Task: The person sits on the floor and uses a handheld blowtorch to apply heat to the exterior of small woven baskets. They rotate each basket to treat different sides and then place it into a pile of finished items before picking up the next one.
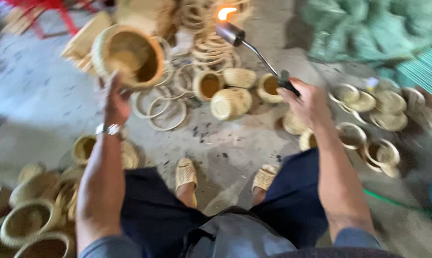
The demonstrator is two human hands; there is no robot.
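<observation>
The left hand (115, 102) grips a round woven basket (130, 56). Right of the basket, the right hand (307, 101) holds a metal torch (254, 48), raised and burning.

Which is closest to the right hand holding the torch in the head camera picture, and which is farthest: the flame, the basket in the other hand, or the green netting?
From the right hand:
1. Flame, up and to its left at the torch tip.
2. Green netting, up and to its right; too close to call with the flame.
3. Basket, far left, held up by the left hand.
</observation>
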